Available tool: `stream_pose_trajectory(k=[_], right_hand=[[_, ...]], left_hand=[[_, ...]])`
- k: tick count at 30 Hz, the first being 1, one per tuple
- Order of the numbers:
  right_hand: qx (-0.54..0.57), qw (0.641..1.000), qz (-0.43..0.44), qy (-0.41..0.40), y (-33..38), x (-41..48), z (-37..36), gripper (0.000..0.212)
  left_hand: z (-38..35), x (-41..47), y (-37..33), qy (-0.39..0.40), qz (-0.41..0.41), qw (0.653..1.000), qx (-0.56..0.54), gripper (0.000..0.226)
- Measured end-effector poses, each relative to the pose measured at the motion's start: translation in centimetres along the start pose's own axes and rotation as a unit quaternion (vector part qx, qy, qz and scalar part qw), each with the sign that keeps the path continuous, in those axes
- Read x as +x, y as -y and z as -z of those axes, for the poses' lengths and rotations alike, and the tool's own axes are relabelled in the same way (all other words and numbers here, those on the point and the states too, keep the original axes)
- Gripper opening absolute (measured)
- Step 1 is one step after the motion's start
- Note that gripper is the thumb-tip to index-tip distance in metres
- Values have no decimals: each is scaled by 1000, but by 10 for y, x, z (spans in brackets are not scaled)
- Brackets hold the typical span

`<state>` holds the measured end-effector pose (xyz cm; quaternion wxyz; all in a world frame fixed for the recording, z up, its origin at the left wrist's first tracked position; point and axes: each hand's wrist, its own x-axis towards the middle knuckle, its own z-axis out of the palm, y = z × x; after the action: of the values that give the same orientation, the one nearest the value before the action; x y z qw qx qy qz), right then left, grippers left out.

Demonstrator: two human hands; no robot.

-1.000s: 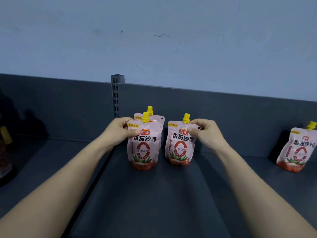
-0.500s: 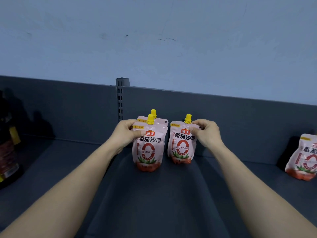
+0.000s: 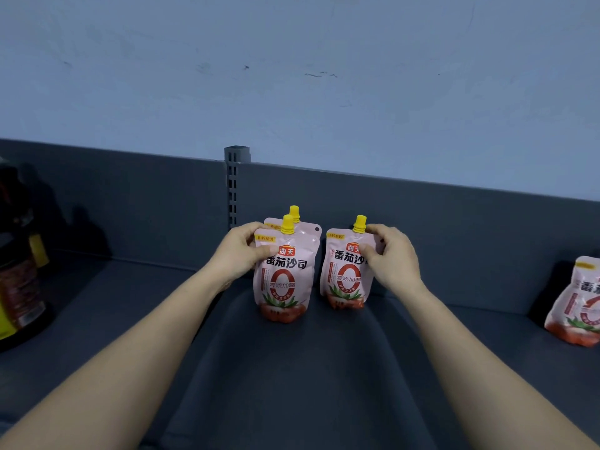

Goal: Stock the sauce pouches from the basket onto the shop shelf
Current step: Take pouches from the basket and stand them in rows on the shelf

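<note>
Three pink sauce pouches with yellow caps stand upright on the dark grey shelf (image 3: pixel 292 378) near its back panel. My left hand (image 3: pixel 242 253) pinches the upper left corner of the front left pouch (image 3: pixel 284 280). A second pouch (image 3: pixel 306 227) stands right behind it, mostly hidden. My right hand (image 3: pixel 388 254) grips the upper right edge of the right pouch (image 3: pixel 344 274), thumb on its front. The basket is out of view.
Another pouch (image 3: pixel 581 306) leans against the back panel at the far right. A dark bottle (image 3: pixel 16 280) with a red and yellow label stands at the far left. A slotted upright post (image 3: pixel 232 186) rises behind the pouches. Bare shelf lies in front.
My hands and the pouches have barely moved. My right thumb has slid a little lower on the right pouch's front. The view has shifted slightly right and up.
</note>
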<state>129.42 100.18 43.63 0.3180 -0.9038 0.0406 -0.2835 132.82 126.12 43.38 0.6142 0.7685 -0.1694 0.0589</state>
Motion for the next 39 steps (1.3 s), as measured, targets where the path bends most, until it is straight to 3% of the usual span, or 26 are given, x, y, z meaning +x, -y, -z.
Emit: stream_pose_trajectory(k=[3, 7, 11, 18, 23, 27, 39], right_hand=[[-69, 995, 49, -58, 10, -7, 5, 52], [-69, 984, 115, -118, 36, -16, 11, 51], [-49, 976, 189, -94, 70, -28, 4, 51], [-51, 945, 320, 37, 135, -71, -30, 53], [-81, 909, 366, 184, 175, -115, -66, 57], [-80, 873, 406, 257, 206, -155, -89, 60], [-24, 779, 518, 353, 319, -300, -147, 51]], left_hand=[[2, -2, 0, -22, -4, 999, 50, 30], [8, -14, -11, -74, -35, 970, 228, 44], [27, -36, -22, -97, -53, 883, 456, 52], [73, -102, -26, -110, -41, 740, 663, 50], [114, -178, -31, -138, 38, 660, 737, 45], [148, -247, -32, -157, 109, 612, 767, 38], [234, -445, -21, -165, 339, 545, 749, 34]])
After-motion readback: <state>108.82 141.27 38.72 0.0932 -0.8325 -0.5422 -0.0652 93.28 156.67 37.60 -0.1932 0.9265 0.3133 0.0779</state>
